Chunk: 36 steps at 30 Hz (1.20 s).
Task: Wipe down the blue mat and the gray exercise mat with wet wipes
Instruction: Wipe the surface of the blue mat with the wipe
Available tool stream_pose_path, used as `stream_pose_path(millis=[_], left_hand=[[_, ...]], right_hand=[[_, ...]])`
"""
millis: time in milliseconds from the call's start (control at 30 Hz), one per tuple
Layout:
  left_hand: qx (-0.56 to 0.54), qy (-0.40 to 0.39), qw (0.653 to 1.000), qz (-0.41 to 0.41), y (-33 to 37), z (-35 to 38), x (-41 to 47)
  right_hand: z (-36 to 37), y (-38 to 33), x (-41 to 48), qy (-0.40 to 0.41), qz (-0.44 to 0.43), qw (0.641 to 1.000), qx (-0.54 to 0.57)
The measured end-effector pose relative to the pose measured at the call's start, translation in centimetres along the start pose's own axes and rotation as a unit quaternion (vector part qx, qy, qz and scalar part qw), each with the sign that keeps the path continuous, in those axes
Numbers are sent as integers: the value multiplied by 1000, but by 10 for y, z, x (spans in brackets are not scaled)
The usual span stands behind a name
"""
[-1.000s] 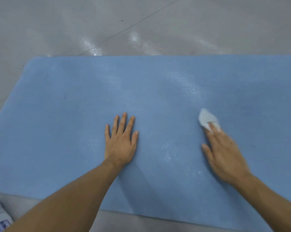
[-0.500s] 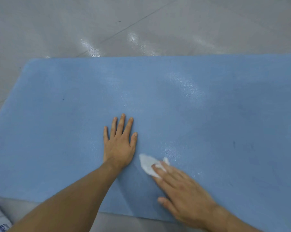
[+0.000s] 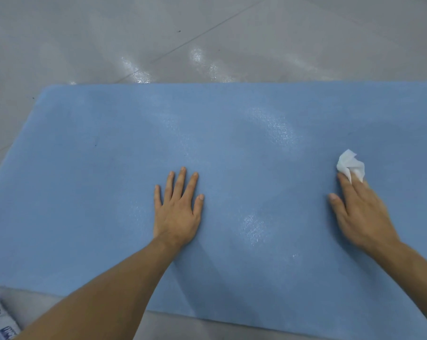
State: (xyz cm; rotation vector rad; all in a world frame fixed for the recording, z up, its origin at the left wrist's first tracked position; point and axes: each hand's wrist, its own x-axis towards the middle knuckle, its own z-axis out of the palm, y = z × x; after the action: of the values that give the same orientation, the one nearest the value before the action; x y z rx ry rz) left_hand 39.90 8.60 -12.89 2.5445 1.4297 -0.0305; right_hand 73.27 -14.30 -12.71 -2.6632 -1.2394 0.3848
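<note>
On the floor, blue mat (image 3: 85,217): spread flat, wet patches (glossy)
Left hand (image 3: 177,217): palm down mid-mat, fingers straight
Right hand (image 3: 362,217): straight fingers pressing wet wipe (image 3: 350,164) on mat, right side

Glossy gray tiled floor (image 3: 85,40) carries blue mat (image 3: 85,204); printed packet (image 3: 1,322) lies near-left, beside mat edge.

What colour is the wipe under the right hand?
White; the wet wipe shows clearly in the head view, under the right hand.
</note>
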Motion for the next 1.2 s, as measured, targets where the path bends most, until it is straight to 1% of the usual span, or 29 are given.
stream_pose_path(millis=[67,100,133,167,233,267,300,367,467,533,600,700,800,900,967,1000,1133,1200], left_hand=[[-1,1,1000,0,0,0,0],[-2,1,1000,-1,0,1,0],[-2,2,1000,-2,0,1,0],[-1,2,1000,-1,0,1,0],[-3,1,1000,-2,0,1,0],[-6,2,1000,-3,0,0,0],[-7,4,1000,-4,0,0,0],[-2,5,1000,-5,0,0,1],[0,1,1000,-5,0,0,1],[0,1,1000,-4,0,1,1],[3,-1,1000,-4,-1,2,1],[8,-4,1000,-4,-1,2,1],[12,-15,1000,-3,-1,2,2],[16,-22,1000,-2,-2,2,3],[17,-20,1000,-2,-2,2,4],[17,-21,1000,-2,-2,2,4],[18,-24,1000,-3,-1,0,4],[16,-23,1000,-5,-1,-1,4]], right_hand=[[1,-11,-2,-3,16,1000,15],[3,-23,-4,-6,6,1000,25],[6,-37,-8,-7,-27,999,33],[11,-53,-14,-8,-81,996,35],[22,-87,-33,-28,-212,976,33],[27,-104,-44,-39,-264,963,28],[33,-118,-55,-44,-301,953,18],[46,-134,-72,-39,-330,943,-8],[51,-129,-69,-33,-326,944,-40],[45,-112,-52,-25,-294,954,-45],[36,-87,-29,-11,-227,973,-28],[13,-45,3,9,-87,996,3],[-6,-21,25,26,9,999,16],[-8,-25,34,21,60,997,31],[-3,-44,36,23,55,997,43],[2,-57,34,21,34,998,49],[24,-118,5,-19,-125,990,66],[33,-142,-23,-18,-196,979,52]])
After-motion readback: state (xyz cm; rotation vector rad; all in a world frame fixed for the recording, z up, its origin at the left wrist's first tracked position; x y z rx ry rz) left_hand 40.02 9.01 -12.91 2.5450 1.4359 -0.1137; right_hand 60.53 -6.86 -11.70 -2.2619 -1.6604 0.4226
